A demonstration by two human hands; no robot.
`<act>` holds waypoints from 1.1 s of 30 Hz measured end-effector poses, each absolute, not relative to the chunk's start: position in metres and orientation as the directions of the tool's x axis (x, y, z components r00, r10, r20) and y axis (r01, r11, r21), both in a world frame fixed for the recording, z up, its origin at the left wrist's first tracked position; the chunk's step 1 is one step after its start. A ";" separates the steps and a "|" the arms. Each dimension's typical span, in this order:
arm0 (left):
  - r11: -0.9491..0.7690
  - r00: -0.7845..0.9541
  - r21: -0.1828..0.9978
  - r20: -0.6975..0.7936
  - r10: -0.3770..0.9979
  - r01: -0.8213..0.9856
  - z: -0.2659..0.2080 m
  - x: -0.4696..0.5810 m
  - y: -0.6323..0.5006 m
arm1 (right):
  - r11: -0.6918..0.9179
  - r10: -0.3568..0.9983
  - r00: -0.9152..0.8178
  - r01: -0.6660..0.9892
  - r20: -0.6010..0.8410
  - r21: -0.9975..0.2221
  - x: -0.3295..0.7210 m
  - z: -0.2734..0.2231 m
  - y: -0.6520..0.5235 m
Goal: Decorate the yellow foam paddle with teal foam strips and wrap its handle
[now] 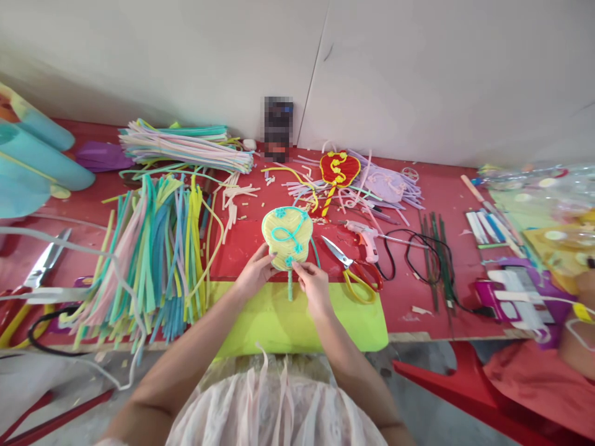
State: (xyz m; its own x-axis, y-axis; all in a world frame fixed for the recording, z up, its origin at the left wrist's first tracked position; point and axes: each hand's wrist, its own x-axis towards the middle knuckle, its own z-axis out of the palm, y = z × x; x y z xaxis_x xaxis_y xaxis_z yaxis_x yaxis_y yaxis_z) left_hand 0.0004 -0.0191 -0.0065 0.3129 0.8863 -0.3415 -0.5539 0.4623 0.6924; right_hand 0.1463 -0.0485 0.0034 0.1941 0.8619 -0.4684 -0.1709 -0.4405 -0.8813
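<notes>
A pale yellow pipe-cleaner fan [302, 228] with a turquoise rim, loop and small flowers stands upright before me, its short green handle [290, 288] pointing down. My left hand [256, 271] grips the fan's lower left edge. At the lower right edge, close to the top of the handle, the fingers of my right hand [312, 282] are closed on the fan. Below lies a yellow-green mat [260, 325]. Right of my right hand are scissors [357, 285] with red and yellow handles, blades apart, and a pink glue gun [367, 238].
Bundles of pastel pipe cleaners [153, 260] cover the left, with a second pair of scissors [49, 263] beyond. A red heart-shaped fan [341, 168] and a lilac fan [385, 184] lie at the back. Dark green stems [439, 260] and a black cable sit rightward. Another person's arm [576, 322] shows far right.
</notes>
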 end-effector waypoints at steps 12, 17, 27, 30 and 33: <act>0.259 0.148 0.925 -0.225 0.963 -0.277 -0.011 0.009 -0.024 | -0.430 0.869 0.217 -0.112 -0.444 -0.896 0.143 0.006 -0.052; 0.240 0.114 0.938 -0.218 0.969 -0.248 -0.012 0.009 -0.025 | -0.424 0.872 0.216 -0.116 -0.439 -0.898 0.143 0.005 -0.053; 0.243 0.153 0.919 -0.205 0.967 -0.309 -0.015 0.008 -0.023 | -0.412 0.875 0.217 -0.134 -0.432 -0.901 0.143 0.003 -0.054; 0.254 0.151 0.902 -0.214 0.965 -0.350 -0.016 0.008 -0.024 | -0.410 0.876 0.213 -0.143 -0.433 -0.901 0.143 0.004 -0.054; 0.314 0.173 0.825 -0.262 0.949 -0.470 -0.016 0.006 -0.024 | -0.408 0.874 0.221 -0.148 -0.433 -0.901 0.142 0.005 -0.054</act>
State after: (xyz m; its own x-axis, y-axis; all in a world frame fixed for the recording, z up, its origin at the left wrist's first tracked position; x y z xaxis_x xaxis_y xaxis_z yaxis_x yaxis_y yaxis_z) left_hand 0.0059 -0.0242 -0.0157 0.1730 0.9494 -0.2623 -0.4701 0.3136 0.8250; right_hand 0.1419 -0.0540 0.0046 0.2208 0.8741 -0.4328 -0.1483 -0.4085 -0.9006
